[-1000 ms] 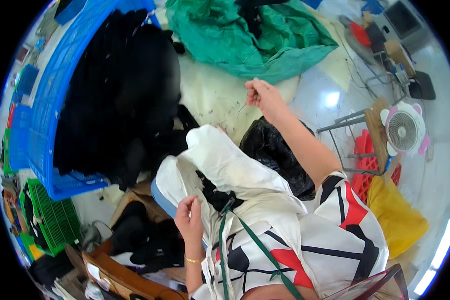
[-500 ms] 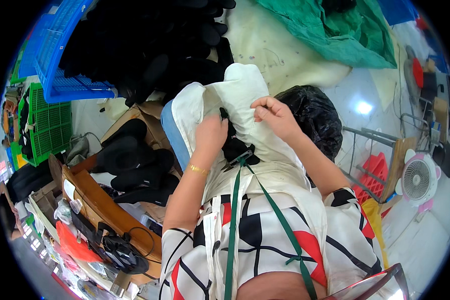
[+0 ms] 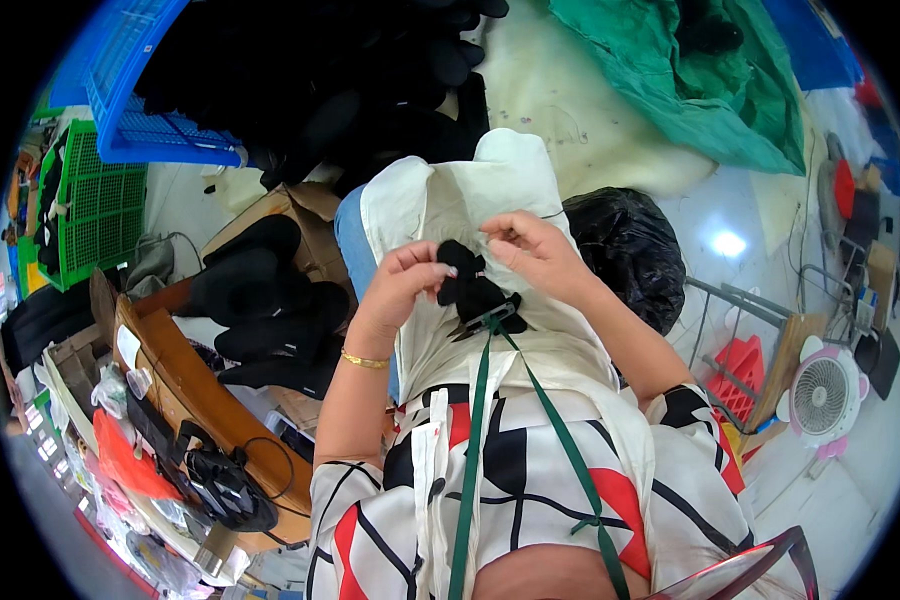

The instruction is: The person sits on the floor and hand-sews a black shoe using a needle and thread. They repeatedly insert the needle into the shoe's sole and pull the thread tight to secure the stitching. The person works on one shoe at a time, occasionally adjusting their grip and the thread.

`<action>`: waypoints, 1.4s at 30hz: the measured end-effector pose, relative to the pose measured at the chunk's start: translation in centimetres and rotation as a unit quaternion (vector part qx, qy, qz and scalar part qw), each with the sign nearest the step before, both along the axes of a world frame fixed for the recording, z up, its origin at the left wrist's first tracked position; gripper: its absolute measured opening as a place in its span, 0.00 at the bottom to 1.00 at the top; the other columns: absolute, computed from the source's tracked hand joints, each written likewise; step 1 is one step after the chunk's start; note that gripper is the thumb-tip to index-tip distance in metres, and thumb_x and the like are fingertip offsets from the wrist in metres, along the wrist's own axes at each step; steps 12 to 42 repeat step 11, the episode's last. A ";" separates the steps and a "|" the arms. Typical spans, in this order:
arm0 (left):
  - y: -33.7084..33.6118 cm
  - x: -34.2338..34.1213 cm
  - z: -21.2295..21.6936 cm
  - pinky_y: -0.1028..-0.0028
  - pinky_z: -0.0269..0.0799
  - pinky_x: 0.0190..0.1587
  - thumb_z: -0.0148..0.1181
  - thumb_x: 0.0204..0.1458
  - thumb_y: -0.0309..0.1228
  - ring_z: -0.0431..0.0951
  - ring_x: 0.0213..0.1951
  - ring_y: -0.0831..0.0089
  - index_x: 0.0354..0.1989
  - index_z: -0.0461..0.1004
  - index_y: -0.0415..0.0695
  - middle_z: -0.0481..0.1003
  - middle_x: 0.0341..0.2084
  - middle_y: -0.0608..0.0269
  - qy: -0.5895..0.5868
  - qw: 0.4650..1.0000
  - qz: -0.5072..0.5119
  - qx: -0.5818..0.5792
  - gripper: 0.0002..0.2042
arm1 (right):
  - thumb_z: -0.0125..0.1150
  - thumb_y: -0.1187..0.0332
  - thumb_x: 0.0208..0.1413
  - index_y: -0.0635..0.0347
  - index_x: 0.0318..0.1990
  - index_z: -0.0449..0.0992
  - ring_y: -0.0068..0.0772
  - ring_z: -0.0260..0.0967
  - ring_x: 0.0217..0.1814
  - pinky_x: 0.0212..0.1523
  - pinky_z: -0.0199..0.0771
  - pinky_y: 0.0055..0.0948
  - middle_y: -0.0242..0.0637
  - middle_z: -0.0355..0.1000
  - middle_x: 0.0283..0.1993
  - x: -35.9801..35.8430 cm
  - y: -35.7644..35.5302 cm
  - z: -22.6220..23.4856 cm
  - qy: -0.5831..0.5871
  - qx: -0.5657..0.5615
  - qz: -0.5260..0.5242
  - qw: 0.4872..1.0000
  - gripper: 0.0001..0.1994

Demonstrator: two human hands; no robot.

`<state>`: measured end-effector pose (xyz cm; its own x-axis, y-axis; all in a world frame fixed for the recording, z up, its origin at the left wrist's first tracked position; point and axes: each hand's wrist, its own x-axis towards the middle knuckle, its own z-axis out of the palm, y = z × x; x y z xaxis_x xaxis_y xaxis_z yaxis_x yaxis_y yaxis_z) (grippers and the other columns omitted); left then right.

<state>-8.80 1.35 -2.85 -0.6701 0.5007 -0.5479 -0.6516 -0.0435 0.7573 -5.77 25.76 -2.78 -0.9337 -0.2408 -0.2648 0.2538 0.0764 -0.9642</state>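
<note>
A small black fabric piece (image 3: 472, 285) lies on cream cloth (image 3: 460, 200) draped over my lap. My left hand (image 3: 407, 283) pinches the black piece at its left edge; a gold bracelet circles that wrist. My right hand (image 3: 532, 250) is closed at the piece's upper right, fingertips pinched together as if on a thin thread, though no thread or needle shows clearly. Small scissors (image 3: 485, 322) hang from a green strap (image 3: 473, 420) just below the black piece.
A blue crate (image 3: 135, 120) heaped with black fabric pieces stands at upper left, a green crate (image 3: 95, 200) beside it. Black pieces fill a cardboard box (image 3: 270, 290). A black bag (image 3: 625, 250), green sheet (image 3: 690, 90), white fan (image 3: 825, 395) and red stool (image 3: 740, 375) lie right.
My right hand has come back from a far reach toward the green sheet and now meets my left hand at the black piece on my lap. The camera has tilted down.
</note>
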 end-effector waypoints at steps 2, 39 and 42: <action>0.2 1.0 0.7 0.82 0.64 0.26 0.60 0.53 0.31 0.71 0.24 0.84 0.31 0.77 0.43 0.76 0.24 0.70 -0.015 0.998 -0.026 0.050 0.05 | 0.62 0.65 0.62 0.63 0.55 0.73 0.23 0.69 0.47 0.51 0.71 0.25 0.32 0.72 0.44 -0.6 -1.4 0.7 0.037 -0.014 0.055 0.998 0.17; -0.2 2.3 0.2 0.81 0.74 0.32 0.60 0.60 0.37 0.78 0.28 0.78 0.47 0.76 0.38 0.79 0.31 0.61 0.028 0.999 -0.016 -0.032 0.14 | 0.62 0.69 0.59 0.61 0.37 0.74 0.23 0.67 0.32 0.34 0.69 0.24 0.31 0.70 0.34 -0.7 -3.9 1.0 0.070 0.080 -0.030 0.994 0.05; -0.2 2.3 0.2 0.81 0.74 0.32 0.60 0.60 0.37 0.78 0.28 0.78 0.47 0.76 0.38 0.79 0.31 0.61 0.028 0.999 -0.016 -0.032 0.14 | 0.62 0.69 0.59 0.61 0.37 0.74 0.23 0.67 0.32 0.34 0.69 0.24 0.31 0.70 0.34 -0.7 -3.9 1.0 0.070 0.080 -0.030 0.994 0.05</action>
